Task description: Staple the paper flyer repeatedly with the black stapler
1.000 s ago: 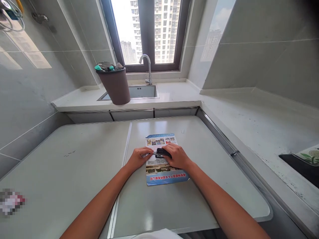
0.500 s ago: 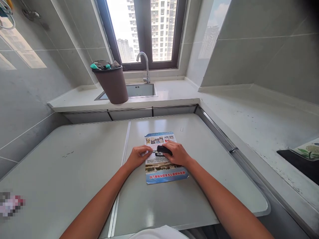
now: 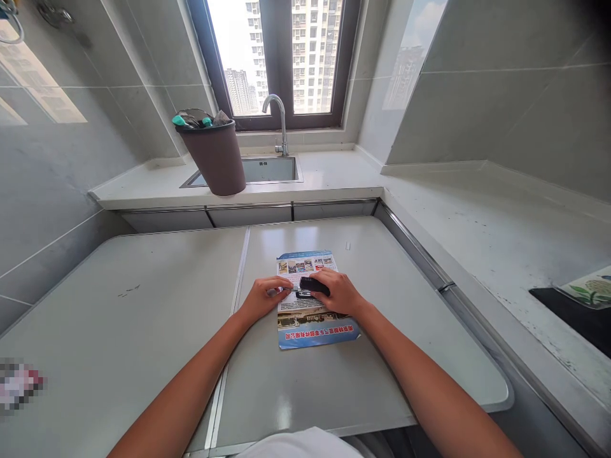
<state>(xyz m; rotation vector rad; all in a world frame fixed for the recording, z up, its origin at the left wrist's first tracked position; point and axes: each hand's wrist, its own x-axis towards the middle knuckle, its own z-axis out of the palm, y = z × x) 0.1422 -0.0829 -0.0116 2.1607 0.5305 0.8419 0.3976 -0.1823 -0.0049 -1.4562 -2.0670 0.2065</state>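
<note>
A printed flyer (image 3: 312, 334) with blue borders lies flat on the grey table (image 3: 334, 388). Over its middle, my right hand (image 3: 340, 296) is closed on a small black device (image 3: 312, 285) that looks like a stapler or key fob. My left hand (image 3: 265, 298) rests at the flyer's left edge, fingers pinched on a small metal part that sticks out of the device's left end. I cannot make out what that part is.
A brown bin (image 3: 216, 156) with rubbish stands on the white counter beside the sink (image 3: 272, 170) and tap (image 3: 279, 121) under the window. A counter runs along the right, with a black hob (image 3: 580, 324) and a floral cloth (image 3: 594, 286).
Both hands and the device stay where they were on the flyer. Only the camera has tilted slightly, shifting the scene up a little.
</note>
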